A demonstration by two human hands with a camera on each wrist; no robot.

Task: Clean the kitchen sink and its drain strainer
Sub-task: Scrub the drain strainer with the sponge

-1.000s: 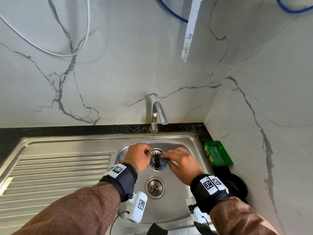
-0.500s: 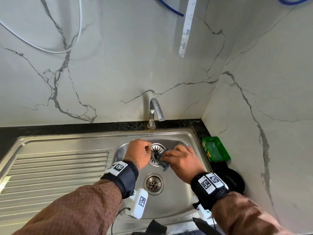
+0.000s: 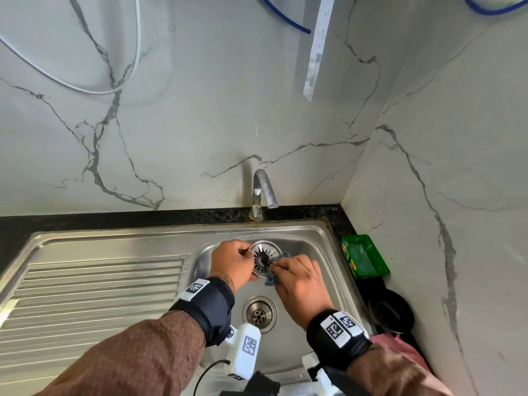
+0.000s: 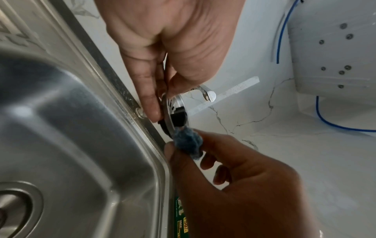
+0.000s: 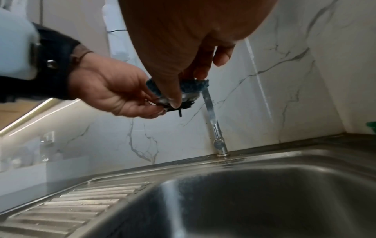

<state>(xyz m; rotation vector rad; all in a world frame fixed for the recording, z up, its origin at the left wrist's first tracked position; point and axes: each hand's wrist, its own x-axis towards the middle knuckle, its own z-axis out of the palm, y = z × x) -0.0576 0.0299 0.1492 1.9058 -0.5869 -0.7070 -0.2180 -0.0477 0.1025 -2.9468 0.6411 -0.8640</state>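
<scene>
From the head view, the left hand (image 3: 233, 265) pinches the drain strainer (image 3: 264, 257) by its rim above the sink (image 3: 114, 252), and the right hand (image 3: 300, 284) presses one blue scrubber (image 3: 274, 270) against it. One open drain (image 3: 259, 313) lies below, one tap (image 3: 261, 192) behind, and a green tray (image 3: 364, 260) sits on the black counter.

The left wrist view alone shows the strainer's black stopper (image 4: 179, 118) edge-on.

The right wrist view shows its underside pin, marble walls around.

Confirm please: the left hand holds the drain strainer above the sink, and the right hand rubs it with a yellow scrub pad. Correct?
Not quite: the scrub pad is blue, as the left wrist view shows. The left hand does hold the drain strainer above the sink, and the right hand rubs it.
</scene>
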